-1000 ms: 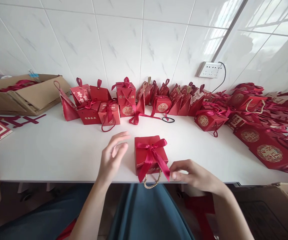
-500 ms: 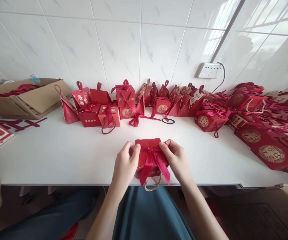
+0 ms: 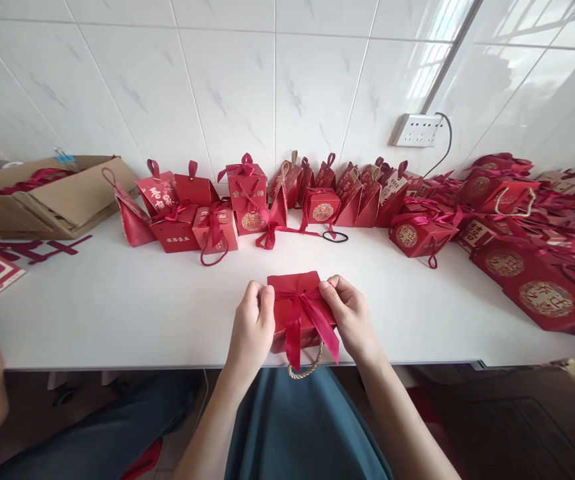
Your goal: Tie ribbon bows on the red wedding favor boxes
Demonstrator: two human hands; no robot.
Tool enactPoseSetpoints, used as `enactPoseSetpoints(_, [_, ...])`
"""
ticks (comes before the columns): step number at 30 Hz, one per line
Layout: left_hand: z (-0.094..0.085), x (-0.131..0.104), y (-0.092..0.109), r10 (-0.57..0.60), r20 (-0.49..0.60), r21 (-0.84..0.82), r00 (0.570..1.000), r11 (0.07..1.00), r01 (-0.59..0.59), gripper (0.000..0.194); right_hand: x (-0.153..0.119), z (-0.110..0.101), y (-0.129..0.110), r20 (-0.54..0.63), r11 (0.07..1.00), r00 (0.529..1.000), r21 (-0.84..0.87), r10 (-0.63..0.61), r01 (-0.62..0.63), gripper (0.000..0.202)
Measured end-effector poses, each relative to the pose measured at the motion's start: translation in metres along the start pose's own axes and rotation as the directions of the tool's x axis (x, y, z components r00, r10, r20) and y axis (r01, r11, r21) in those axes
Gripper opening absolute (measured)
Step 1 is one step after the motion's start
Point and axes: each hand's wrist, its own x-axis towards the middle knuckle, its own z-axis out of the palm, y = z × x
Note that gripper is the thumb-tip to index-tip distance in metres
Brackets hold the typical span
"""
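Note:
A small red gift box (image 3: 278,312) with a gold rope handle (image 3: 308,373) stands at the table's front edge, right before me. A magenta satin ribbon (image 3: 294,330) is tied across its top, and two tails hang from the knot down over the front. At the left of the box, my left hand (image 3: 252,325) is closed with thumb and fingers pinching one side of the ribbon. My right hand (image 3: 351,313) pinches the ribbon's other side at the right upper corner. The ribbon stretches sideways between both hands; its ends inside the fingers are hidden.
Several finished-looking red boxes (image 3: 177,230) line the wall. A black hair tie (image 3: 336,237) lies before them. More boxes (image 3: 547,297) are heaped at right. A cardboard box (image 3: 87,200) with ribbons stands at left, near another person's leg (image 3: 97,427). A power strip (image 3: 417,130) hangs on the wall.
The ribbon across the box top now lies straighter and more drawn out sideways, with its left tail shifted slightly. Both hands keep their pinch. The head view has moved a little.

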Motion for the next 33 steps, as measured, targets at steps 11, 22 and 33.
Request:
enactPoseSetpoints(11, [-0.008,0.003,-0.003,-0.012,0.075,-0.083,0.997,0.996,0.018,0.036,0.0,-0.015,-0.014,0.028,0.907,0.974,-0.359,-0.223,0.218,0.041])
enactPoseSetpoints(22, [-0.005,0.008,-0.01,0.01,0.052,-0.188,0.999,0.982,0.0,0.038,-0.058,0.013,-0.013,0.56,0.101,0.65,-0.712,-0.514,0.694,0.061])
enactPoseSetpoints(33, [-0.016,0.011,-0.014,-0.032,0.238,-0.243,0.971,0.966,0.091,0.042,-0.032,-0.049,0.007,0.194,0.662,0.766,-0.403,-0.613,0.632,0.055])
